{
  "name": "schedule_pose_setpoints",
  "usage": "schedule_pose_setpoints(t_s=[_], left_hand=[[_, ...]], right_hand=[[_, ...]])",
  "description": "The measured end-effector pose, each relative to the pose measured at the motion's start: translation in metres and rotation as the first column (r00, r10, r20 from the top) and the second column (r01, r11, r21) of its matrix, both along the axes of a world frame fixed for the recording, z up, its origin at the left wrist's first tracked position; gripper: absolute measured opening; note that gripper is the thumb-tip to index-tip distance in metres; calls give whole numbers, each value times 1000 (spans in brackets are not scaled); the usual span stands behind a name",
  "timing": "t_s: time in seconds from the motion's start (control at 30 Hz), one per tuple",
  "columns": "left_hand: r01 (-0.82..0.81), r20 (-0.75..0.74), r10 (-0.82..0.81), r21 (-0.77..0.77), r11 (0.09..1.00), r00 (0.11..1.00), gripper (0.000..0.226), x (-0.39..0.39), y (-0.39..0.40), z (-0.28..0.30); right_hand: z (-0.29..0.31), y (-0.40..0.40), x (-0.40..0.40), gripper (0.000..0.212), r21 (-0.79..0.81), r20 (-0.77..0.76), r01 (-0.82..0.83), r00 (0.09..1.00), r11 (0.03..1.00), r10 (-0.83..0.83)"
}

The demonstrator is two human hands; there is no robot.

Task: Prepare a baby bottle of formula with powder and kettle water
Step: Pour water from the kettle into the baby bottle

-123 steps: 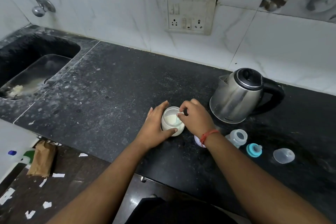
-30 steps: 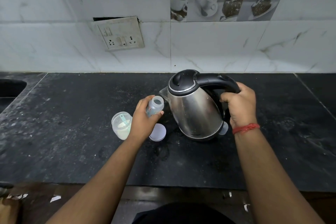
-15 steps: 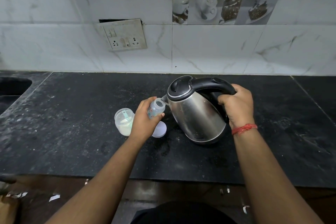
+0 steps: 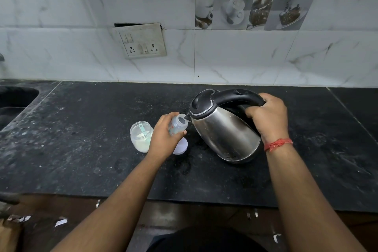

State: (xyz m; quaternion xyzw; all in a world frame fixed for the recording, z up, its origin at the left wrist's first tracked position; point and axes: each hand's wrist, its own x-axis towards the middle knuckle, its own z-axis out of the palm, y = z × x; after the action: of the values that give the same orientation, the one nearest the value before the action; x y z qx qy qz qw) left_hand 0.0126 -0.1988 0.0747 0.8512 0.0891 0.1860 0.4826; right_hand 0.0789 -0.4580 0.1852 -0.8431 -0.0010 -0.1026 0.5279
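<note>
**Kettle tipped to the bottle mouth, pour under way or about to start**

I have my right hand wrapped around the black handle of the stainless steel kettle, tilted so its spout touches the mouth of the small clear plastic baby bottle, gripped in my left hand above the black stone counter. I cannot see any water stream. I judge powder, capping and shaking remain. The open glass jar of white powder with its pale green scoop stands just left; a round white lid lies under my left hand. Nothing blocks the pour.
</note>
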Motion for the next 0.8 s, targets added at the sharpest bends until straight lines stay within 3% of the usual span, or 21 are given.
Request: schedule_pose_setpoints(t_s=[0.6, 0.8], left_hand=[[-13, 25, 13, 32, 999, 1000, 50, 3, 3, -6], [21, 24, -22, 43, 999, 999, 55, 0, 5, -7]], right_hand=[[7, 3, 1, 9, -115, 17, -8, 1000, 993, 10], [11, 4, 3, 19, -131, 21, -11, 1000, 991, 14]])
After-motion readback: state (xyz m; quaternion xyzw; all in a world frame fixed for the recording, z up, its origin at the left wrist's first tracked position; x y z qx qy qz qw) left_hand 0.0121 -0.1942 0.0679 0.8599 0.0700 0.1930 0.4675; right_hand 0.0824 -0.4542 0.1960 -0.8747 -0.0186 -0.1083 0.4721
